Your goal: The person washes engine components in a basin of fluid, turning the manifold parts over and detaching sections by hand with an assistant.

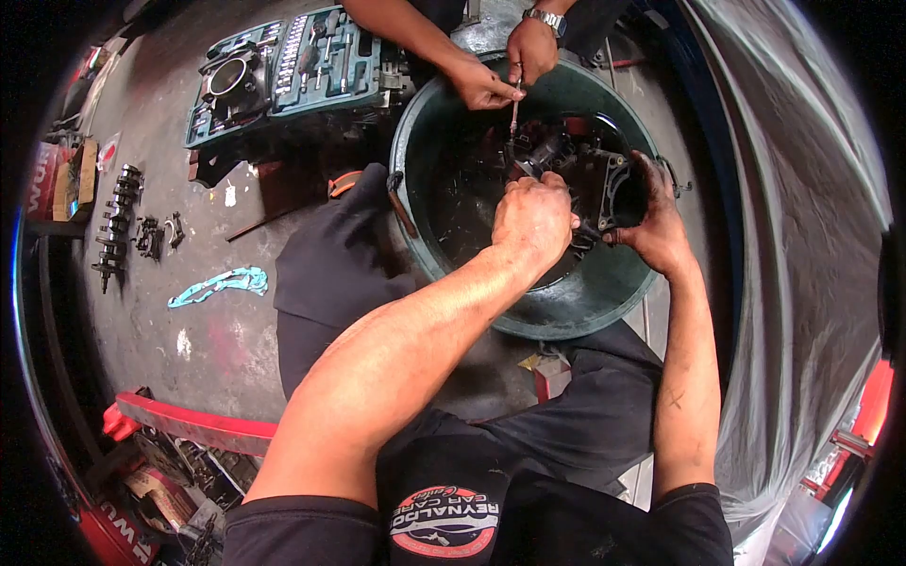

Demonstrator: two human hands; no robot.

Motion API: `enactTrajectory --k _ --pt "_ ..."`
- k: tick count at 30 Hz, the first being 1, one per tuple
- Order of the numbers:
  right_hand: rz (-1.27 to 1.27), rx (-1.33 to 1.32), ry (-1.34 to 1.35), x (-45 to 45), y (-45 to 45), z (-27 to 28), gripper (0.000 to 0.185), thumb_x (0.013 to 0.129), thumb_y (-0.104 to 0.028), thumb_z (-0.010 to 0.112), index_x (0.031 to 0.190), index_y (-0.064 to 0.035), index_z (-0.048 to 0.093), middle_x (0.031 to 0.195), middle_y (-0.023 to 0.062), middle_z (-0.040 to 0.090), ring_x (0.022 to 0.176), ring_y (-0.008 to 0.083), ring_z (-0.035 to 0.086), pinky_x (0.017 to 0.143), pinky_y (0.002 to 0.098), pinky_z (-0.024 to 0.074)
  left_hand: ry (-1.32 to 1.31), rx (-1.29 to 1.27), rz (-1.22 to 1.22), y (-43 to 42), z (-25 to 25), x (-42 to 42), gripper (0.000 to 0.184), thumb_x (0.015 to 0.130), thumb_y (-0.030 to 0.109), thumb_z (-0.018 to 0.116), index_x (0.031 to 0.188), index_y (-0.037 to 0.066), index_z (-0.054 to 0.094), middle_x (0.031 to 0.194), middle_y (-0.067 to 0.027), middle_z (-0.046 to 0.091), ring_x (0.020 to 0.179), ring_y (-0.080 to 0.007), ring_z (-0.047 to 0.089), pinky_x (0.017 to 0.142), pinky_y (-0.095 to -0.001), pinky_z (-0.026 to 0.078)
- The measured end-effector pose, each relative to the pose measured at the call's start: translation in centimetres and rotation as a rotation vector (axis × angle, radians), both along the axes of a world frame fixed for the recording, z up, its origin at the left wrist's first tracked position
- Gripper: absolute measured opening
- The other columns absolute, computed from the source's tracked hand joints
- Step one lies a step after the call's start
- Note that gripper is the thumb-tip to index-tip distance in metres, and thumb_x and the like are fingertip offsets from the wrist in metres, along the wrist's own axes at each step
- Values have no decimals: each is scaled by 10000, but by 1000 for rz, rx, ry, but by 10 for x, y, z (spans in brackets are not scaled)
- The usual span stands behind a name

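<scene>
On the stained floor (pixel 236 340), a green tub (pixel 557 330) carries a dark metal housing (pixel 593 184) toward its right edge, the right hand (pixel 653 224) gripping it; the left hand (pixel 531 217) is closed nearby, its hold hidden; co-worker's hands (pixel 483 85) reach over the far edge, grey sheeting (pixel 783 236) hangs at right

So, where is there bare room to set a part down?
Grey concrete floor shows bare between the crumpled light-blue cloth and the long red metal bar, and between the open teal tool case and the steel crankshaft. The round green plastic tub is crowded with dark metal parts; left hand, right hand and a co-worker's hands cluster there.
</scene>
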State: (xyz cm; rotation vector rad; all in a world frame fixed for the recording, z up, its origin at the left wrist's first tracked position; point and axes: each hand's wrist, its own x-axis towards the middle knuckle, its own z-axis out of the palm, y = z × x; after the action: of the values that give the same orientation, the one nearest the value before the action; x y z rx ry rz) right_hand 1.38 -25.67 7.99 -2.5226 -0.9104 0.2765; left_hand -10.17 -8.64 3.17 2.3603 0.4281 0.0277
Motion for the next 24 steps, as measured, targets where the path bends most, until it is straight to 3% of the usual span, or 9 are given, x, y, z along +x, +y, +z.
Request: enactTrajectory --k 6,9,12,18,21,24 --pt "-18 2 13 -4 3 5 1281 423 -21 931 1551 -130 333 1553 123 383 1469 316 340 1238 405 304 25 9 -10 0 2 -1 502 853 317 788 1099 -74 593 1034 -253 683 1032 -376 676 893 -433 564" --pt "49 20 -72 0 0 1 1214 447 -28 924 1522 -135 369 1503 173 408 1393 375 432 1181 429 393 29 1 -3 0 3 -1 500 852 317 788 1099 -72 593 1035 -249 684 1032 -376 676 893 -434 564" --pt "16 -2 11 -1 3 7 1264 419 -32 923 1542 -105 347 1548 128 396 1477 320 327 1240 409 296 26 6 -3 0 2 -1 496 854 317 785 1099 -71 596 1032 -246 687 1030 -377 678 893 -438 564" --pt "2 16 -2 -3 2 8 1225 433 -32 913 1529 -99 370 1521 136 421 1447 337 361 1234 407 303 20 7 8 -1 3 -1 486 862 317 772 1105 -68 601 1043 -253 685 1037 -384 674 900 -445 560" --pt "43 44 -46 -2 1 5 1194 469 -25 916 1527 -144 375 1506 167 415 1392 371 441 1186 418 386 22 -10 3 1 2 0 487 864 318 767 1116 -65 602 1062 -254 681 1053 -387 667 914 -451 552" --pt "21 18 -59 2 -2 2 1181 481 -22 910 1528 -161 381 1508 168 415 1397 371 435 1187 419 384 18 6 5 1 1 1 485 876 327 753 1128 -60 604 1053 -262 678 1050 -403 665 918 -470 540"
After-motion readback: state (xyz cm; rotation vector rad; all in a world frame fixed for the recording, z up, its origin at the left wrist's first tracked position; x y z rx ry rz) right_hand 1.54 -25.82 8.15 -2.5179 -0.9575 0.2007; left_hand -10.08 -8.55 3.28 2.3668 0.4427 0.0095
